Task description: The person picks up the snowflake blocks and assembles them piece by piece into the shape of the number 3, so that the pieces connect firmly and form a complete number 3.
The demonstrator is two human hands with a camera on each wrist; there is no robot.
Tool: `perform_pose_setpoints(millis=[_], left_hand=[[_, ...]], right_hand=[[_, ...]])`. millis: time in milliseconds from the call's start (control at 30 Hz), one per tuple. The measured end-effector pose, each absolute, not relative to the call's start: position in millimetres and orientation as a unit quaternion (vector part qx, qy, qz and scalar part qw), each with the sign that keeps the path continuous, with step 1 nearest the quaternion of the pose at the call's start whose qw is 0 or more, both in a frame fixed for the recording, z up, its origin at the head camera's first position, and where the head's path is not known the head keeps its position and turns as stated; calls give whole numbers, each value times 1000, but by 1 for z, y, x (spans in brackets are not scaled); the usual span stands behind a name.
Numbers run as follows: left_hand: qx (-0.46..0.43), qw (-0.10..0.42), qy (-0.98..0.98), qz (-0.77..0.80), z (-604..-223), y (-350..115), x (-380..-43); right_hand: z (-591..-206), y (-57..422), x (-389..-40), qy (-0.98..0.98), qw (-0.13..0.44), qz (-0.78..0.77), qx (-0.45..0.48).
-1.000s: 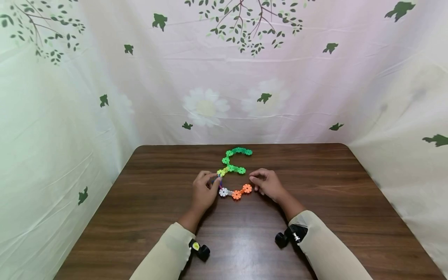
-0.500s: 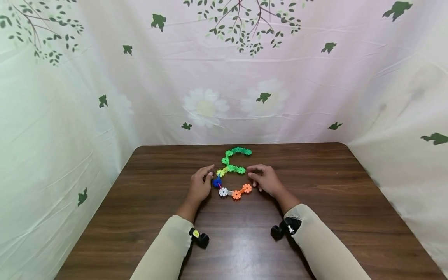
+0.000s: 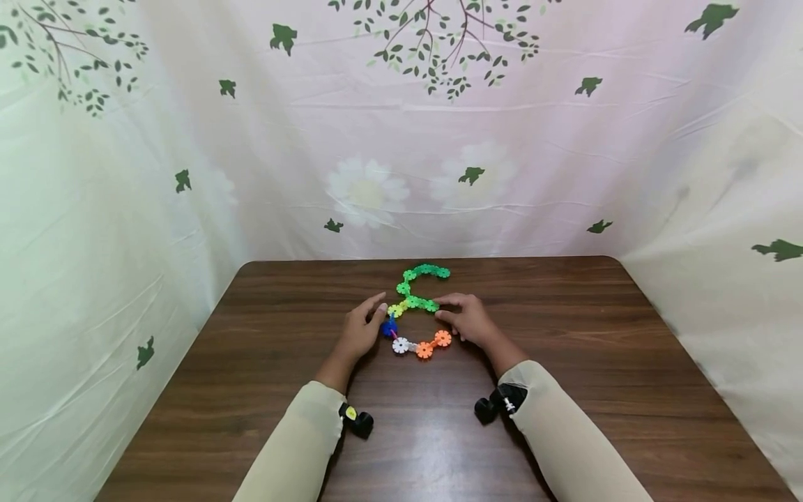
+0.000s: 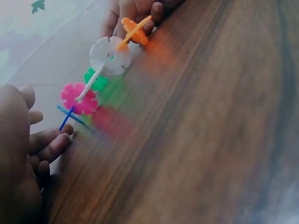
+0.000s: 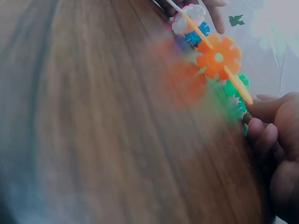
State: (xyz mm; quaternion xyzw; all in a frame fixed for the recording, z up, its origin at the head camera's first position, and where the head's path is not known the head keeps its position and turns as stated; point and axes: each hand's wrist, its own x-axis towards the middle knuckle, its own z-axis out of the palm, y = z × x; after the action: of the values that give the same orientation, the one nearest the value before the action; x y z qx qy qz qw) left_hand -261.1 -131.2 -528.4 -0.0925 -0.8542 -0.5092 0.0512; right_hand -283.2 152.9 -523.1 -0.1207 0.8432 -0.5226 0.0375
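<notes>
A chain of interlocking flower discs lies on the table in a 5-like curve. It has green discs (image 3: 410, 275) at the top, a yellow disc (image 3: 395, 310), a blue disc (image 3: 389, 328), a white disc (image 3: 400, 345) and orange discs (image 3: 442, 338). My right hand (image 3: 469, 321) has thumb and forefinger at the edges of the end green disc (image 3: 431, 305), pinching it. Loosely bent, my left hand (image 3: 360, 331) is beside the blue disc and holds nothing. In the left wrist view, a pink disc (image 4: 79, 99) stands upright between white and blue pieces.
The dark wooden table (image 3: 251, 390) carries the chain near its far edge. Behind it hangs a pale printed curtain (image 3: 401, 153), also along both sides. Each sleeved wrist bears a small black camera (image 3: 359, 423).
My left hand has let go of the blue disc and drawn slightly left and away. My right hand has moved left and onto the end green disc. The chain has kept its shape.
</notes>
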Motion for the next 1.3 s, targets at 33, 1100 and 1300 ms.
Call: perform_pose_setpoints(millis=[33,1100,1300], left_hand=[[-93,49,-854,-509,-528,-131,-261],[-204,140,-725,-643,-512,-130,-252],[-230,182,-704,-646,-504,-129,-251]], right_hand=[[-523,152,-283,846,34,-518,-120],[-518,149,-271,777,-70,-599,-182],[-510,148,-266,764,-78,-612,-189]])
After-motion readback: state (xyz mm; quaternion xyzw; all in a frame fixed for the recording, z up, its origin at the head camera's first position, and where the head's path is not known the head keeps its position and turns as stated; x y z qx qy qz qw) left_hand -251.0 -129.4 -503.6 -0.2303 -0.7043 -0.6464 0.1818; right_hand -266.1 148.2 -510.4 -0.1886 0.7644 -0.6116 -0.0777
